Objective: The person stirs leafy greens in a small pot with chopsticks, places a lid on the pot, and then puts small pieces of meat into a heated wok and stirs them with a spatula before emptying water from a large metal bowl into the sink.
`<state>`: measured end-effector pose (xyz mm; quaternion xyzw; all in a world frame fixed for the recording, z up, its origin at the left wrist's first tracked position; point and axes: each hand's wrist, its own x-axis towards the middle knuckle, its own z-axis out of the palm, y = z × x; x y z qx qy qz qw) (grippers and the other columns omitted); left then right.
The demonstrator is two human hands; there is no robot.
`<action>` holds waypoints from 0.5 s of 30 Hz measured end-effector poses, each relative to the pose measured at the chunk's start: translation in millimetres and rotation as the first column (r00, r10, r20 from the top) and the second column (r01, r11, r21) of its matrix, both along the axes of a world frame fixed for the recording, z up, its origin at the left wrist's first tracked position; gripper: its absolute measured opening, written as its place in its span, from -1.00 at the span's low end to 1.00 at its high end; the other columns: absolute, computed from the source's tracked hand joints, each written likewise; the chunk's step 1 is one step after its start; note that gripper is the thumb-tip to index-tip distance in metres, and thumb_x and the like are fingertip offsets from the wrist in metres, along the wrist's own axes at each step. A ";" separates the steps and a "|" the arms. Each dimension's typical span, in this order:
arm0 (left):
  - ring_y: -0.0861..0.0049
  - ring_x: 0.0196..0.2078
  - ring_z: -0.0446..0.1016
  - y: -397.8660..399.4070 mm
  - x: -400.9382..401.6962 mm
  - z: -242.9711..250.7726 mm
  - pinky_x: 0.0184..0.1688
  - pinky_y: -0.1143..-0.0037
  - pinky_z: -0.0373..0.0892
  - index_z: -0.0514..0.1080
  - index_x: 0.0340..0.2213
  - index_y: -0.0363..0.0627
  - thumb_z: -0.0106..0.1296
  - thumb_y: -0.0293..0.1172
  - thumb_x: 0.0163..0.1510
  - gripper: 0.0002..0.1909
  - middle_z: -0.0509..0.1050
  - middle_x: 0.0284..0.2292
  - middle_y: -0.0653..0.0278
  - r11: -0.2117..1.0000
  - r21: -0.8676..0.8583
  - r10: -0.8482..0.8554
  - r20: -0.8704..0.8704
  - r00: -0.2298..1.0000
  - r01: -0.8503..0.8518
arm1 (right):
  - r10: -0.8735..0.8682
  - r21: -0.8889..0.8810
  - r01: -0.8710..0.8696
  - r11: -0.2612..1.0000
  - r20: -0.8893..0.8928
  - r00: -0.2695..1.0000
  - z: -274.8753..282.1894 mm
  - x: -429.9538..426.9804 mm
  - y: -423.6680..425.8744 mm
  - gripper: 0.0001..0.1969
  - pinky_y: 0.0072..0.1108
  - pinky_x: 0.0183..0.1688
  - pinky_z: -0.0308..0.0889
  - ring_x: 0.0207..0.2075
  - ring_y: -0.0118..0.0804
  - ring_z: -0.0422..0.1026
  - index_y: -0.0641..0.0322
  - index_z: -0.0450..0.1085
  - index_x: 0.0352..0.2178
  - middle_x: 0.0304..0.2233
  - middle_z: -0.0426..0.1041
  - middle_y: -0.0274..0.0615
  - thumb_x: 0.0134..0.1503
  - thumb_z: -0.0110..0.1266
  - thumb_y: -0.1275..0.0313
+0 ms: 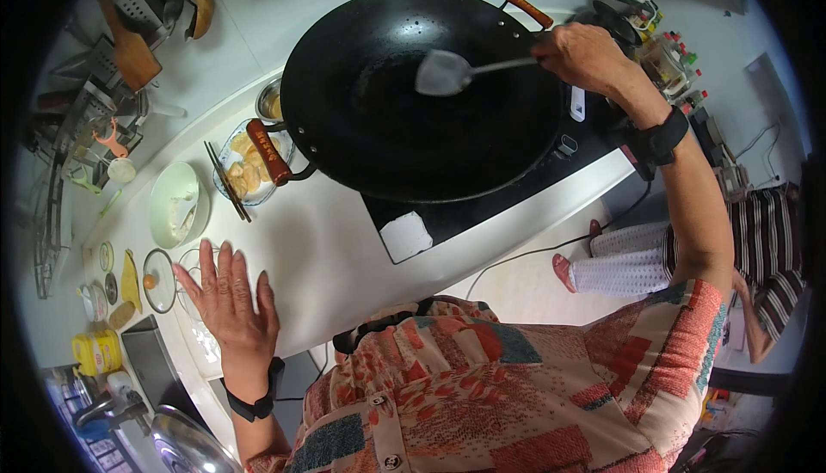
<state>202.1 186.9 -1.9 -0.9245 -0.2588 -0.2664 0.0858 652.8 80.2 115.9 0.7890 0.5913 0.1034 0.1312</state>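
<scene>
My right hand [581, 57] grips the handle of a metal wok spatula [445, 74], whose blade hangs over the inside of a large black wok [413, 144]. I cannot tell whether the blade touches the wok. The wok has wooden-gripped side handles and sits on a black cooktop [464, 205]. My left hand [235, 302] is spread over the white counter with nothing in it, beside a round glass lid [159, 281]. A patterned plate [261, 201] of pale yellow food pieces lies partly under the wok's left handle [270, 152], with dark chopsticks [227, 183] across its edge.
A pale green bowl [179, 205] with white residue and a small metal bowl [269, 100] stand along the wall. Utensils, including a wooden spatula [135, 57], hang at left. Bottles [677, 60] crowd the right. Another person [761, 234] is at right; a cable [535, 250] crosses the floor.
</scene>
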 end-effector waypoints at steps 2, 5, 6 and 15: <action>0.10 0.06 0.17 -2.5 -12.4 -19.4 0.10 -0.04 -0.16 0.22 -0.07 -0.20 0.01 -0.56 -0.11 -0.51 0.29 -0.08 0.12 0.997 -0.041 0.066 -0.001 0.998 -0.066 | -0.018 -0.065 0.018 0.998 0.006 1.000 1.1 16.2 -4.4 -0.82 -0.43 -0.31 0.34 -0.34 -0.14 0.43 0.04 0.48 -0.39 -0.48 0.46 -0.15 -0.09 0.03 0.40; 0.08 -0.01 0.25 -12.4 -17.4 -36.4 0.09 -0.02 -0.14 0.27 -0.14 -0.29 -0.02 -0.58 -0.10 -0.60 0.35 -0.18 0.05 0.980 -0.095 0.174 -0.014 0.985 -0.174 | -0.166 -0.225 0.150 0.963 -0.056 0.985 2.6 28.2 -6.3 -0.82 -0.45 -0.30 0.34 -0.35 -0.16 0.43 0.04 0.49 -0.43 -0.47 0.47 -0.18 -0.16 0.07 0.42; 0.09 -0.03 0.27 -15.1 -19.7 -41.2 0.09 -0.02 -0.13 0.28 -0.17 -0.31 -0.02 -0.57 -0.10 -0.62 0.36 -0.20 0.03 0.974 -0.118 0.194 -0.014 0.981 -0.194 | -0.157 -0.230 0.135 0.964 -0.081 0.984 0.1 34.6 -6.8 -0.82 -0.46 -0.29 0.34 -0.35 -0.16 0.43 0.05 0.50 -0.44 -0.46 0.47 -0.20 -0.18 0.08 0.42; 0.14 -0.14 0.36 -23.8 -16.0 -61.3 0.11 0.08 -0.10 0.32 -0.22 -0.30 -0.02 -0.53 -0.09 -0.68 0.40 -0.25 0.02 0.951 -0.179 0.257 0.003 0.966 -0.252 | -0.089 -0.233 0.028 0.972 -0.255 0.963 -50.6 52.8 3.9 -0.79 -0.49 -0.20 0.30 -0.25 -0.19 0.40 0.02 0.48 -0.41 -0.35 0.47 -0.23 -0.17 0.08 0.40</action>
